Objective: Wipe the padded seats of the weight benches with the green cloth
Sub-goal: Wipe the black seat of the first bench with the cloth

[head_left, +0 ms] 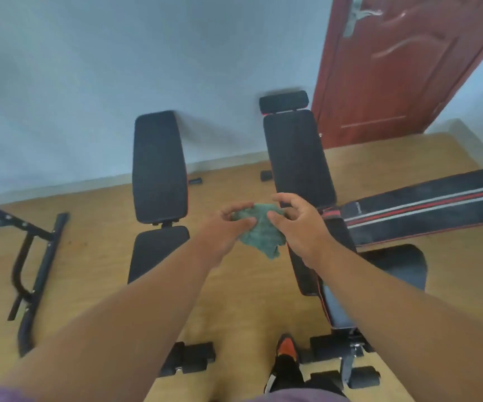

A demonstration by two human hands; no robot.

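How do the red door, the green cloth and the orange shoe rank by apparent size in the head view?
1. red door
2. green cloth
3. orange shoe
The cloth and shoe look close; the shoe is partly hidden.

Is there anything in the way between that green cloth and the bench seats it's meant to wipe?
Nothing visible. Both the left hand and right hand hold the green cloth in the air between the left bench seat and right bench seat.

- Both hands, left hand [228, 224] and right hand [295, 219], hold a crumpled green cloth [259, 230] in the air.
- Left bench [159, 166] and right bench [298, 158] lie beyond the cloth.
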